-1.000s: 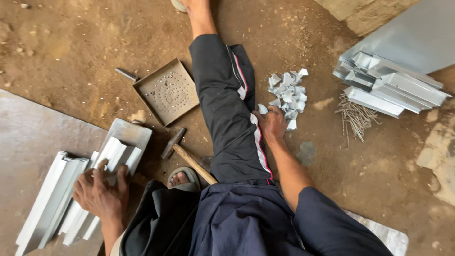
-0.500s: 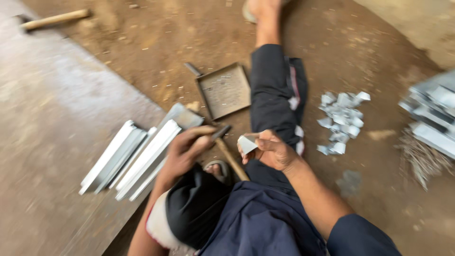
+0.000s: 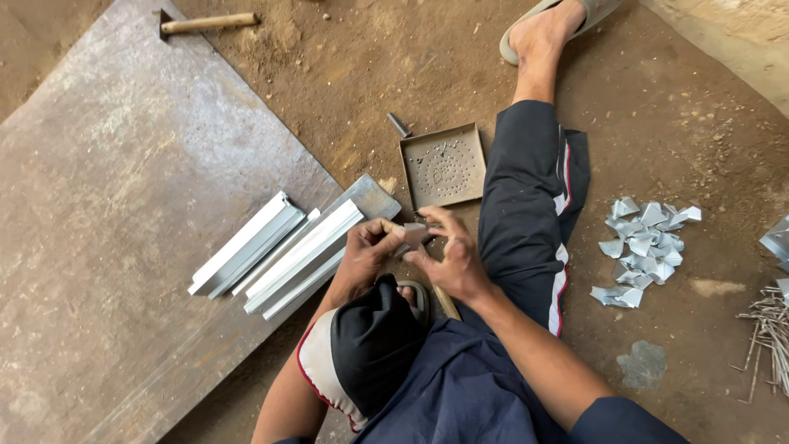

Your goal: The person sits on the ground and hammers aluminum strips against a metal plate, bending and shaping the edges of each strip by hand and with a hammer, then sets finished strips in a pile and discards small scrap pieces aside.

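Fingers of both hands, left hand (image 3: 362, 256) and right hand (image 3: 448, 255), pinch a small metal piece (image 3: 411, 236). Its cut edges could likely nick skin if it slips.

No packages, labels, signs or screens show anywhere in this view.
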The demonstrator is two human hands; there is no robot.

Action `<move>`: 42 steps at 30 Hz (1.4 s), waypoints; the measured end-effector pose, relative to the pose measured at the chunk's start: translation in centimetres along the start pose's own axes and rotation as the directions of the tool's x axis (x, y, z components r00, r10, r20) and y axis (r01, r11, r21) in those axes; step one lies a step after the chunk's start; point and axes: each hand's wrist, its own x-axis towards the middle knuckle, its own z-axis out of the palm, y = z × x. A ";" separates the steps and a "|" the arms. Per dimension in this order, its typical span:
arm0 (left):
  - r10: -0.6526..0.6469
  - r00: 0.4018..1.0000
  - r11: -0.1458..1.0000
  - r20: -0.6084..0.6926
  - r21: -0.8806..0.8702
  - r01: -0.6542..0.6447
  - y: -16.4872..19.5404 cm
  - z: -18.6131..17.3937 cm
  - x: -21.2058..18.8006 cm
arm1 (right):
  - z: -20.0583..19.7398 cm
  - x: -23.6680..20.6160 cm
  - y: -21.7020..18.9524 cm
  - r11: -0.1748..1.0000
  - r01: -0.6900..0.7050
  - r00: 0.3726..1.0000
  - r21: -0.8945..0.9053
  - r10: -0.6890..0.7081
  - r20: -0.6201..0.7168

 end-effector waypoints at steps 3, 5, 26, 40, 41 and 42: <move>0.029 0.999 1.000 0.038 -0.002 -0.029 -0.3 0.3 0.6 | -0.1 1.0 -1.7 0.994 -0.038 0.999 -0.101 0.041 0.026; 0.036 0.998 0.995 0.054 -0.100 -0.030 -0.2 0.4 0.6 | 0.0 1.2 -2.2 0.997 0.030 0.999 -0.078 -0.029 0.016; 0.043 0.978 0.965 0.205 -0.263 0.012 1.2 1.4 -0.5 | 1.7 0.2 -1.4 0.990 0.040 0.990 0.136 -0.057 0.125; 0.077 0.997 0.993 0.032 0.087 -0.079 -1.2 -0.1 0.8 | 1.2 1.0 0.7 0.998 0.066 0.998 -0.009 -0.066 -0.017; 0.088 0.996 0.993 0.026 0.079 -0.090 -1.3 -0.2 0.8 | 1.3 1.1 0.6 0.999 0.048 0.999 0.015 -0.048 -0.012; 0.095 0.995 0.993 0.018 0.070 -0.096 -1.4 -0.2 0.7 | 1.4 1.1 0.6 0.999 0.025 1.000 0.040 -0.024 -0.006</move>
